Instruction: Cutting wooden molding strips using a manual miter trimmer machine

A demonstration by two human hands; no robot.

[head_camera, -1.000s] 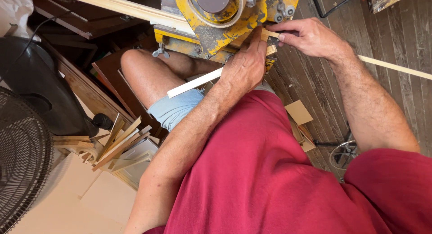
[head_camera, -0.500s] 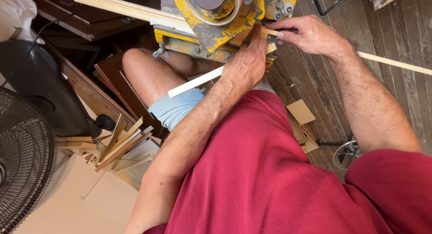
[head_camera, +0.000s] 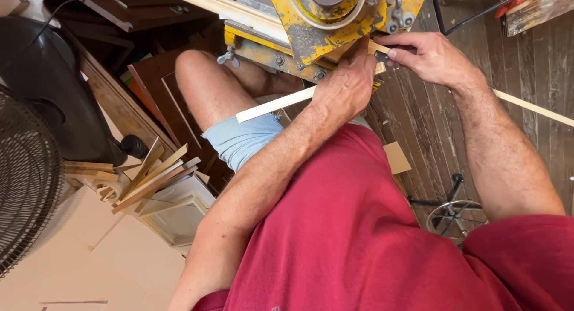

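Change since earlier frames: we see almost none; both hands stay at the saw, and the view has only drifted slightly, the fan sitting a little differently at the left edge.

Left hand point(head_camera: 345, 87): we note it lies knuckles-up on the thin wood strip point(head_camera: 281, 103), fingers curled down and pressing it against the base of the yellow saw point(head_camera: 326, 18). Fingertips are hidden under the machine, so we cannot tell how tightly they close.

Right hand point(head_camera: 427, 57): closed in a pinch; thumb and forefinger grip the strip just right of the saw body, the other fingers folded.

Wood strip: pale, narrow, running under the saw. One end sticks out left over the bare knee point(head_camera: 200, 78); the other passes behind the right forearm and shows again at the right edge, above the dark plank floor point(head_camera: 430, 126).

Saw: chipped yellow housing with a round guard, top centre, touching both hands.

Surroundings: a bundle of wood offcuts point(head_camera: 152, 176) lies low left, well apart from the hands; a black fan point(head_camera: 24, 179) fills the left edge; a small cardboard piece point(head_camera: 397, 157) lies on the floor beside the red shirt point(head_camera: 359, 245).
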